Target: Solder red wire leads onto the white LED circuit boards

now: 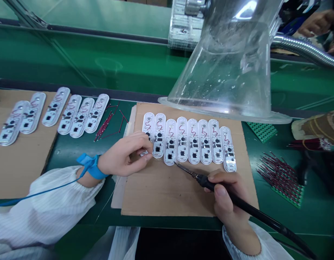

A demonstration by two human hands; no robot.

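My right hand (230, 193) grips a soldering iron (201, 180) like a pen, its tip close to the lower end of a white oval circuit board (170, 144). That board is third from the left in a row of several, each with thin red wires and black chips. My left hand (126, 155), wearing a blue wrist strap (92, 166), is closed in a pinch on thin solder wire (157, 158). A short length sticks out past the fingertips towards the boards. These fingers partly hide the leftmost board (148, 124) of the row.
Under the row lies a cardboard sheet (167, 195). More boards (73, 113) and loose red wires (104, 126) lie to the left. A clear fume hood (226, 76) hangs overhead. At right are red pins on a green grid (287, 191). A co-worker's hand (318, 23) shows top right.
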